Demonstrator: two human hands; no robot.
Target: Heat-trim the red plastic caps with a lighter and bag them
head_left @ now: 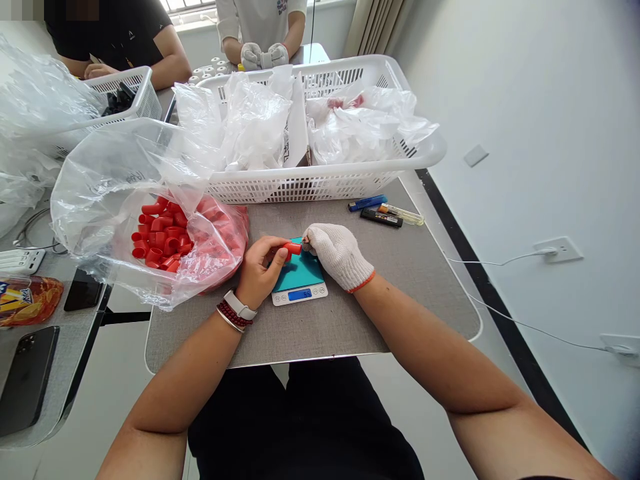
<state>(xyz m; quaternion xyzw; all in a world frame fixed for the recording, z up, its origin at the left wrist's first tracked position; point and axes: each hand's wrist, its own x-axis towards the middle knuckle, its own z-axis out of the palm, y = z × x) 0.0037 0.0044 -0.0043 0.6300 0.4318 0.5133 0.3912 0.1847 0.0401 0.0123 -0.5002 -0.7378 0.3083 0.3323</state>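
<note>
My bare left hand is closed around a red plastic elbow fitting above a small digital scale with a teal top and a lit blue display. My right hand, in a white knitted glove with an orange cuff, has its fingertips pinched together beside the fitting's right end. What those fingers hold, if anything, is too small to make out. To the left of my left hand lies a clear plastic bag, its mouth spread wide, with many red elbow fittings inside.
A white slotted basket with bagged parts spans the table's back. Lighters lie at the right. On the left table are a phone, a drink bottle and another basket. Two people sit opposite, one wearing white gloves.
</note>
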